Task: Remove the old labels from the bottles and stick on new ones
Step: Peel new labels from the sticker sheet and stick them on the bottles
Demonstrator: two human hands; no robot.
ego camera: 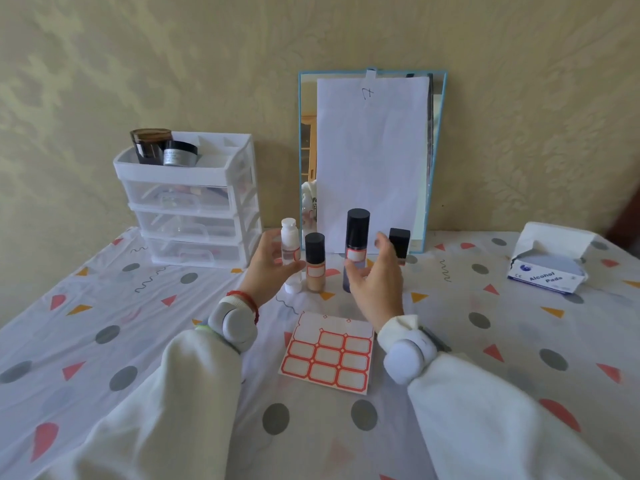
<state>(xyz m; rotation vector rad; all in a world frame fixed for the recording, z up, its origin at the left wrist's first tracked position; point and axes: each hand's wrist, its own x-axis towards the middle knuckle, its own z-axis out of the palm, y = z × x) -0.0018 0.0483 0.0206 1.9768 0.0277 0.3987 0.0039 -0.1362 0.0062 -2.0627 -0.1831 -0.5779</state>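
Gripping: left hand [268,263] curls round clear cylindrical white-capped bottle [290,252]
Right hand [375,282]: fingers apart, holding nothing
Label sheet [329,353]: glossy, red-bordered

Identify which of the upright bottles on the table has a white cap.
The small clear bottle at the left end of the row, which the left hand grips. The other bottles all have black caps.
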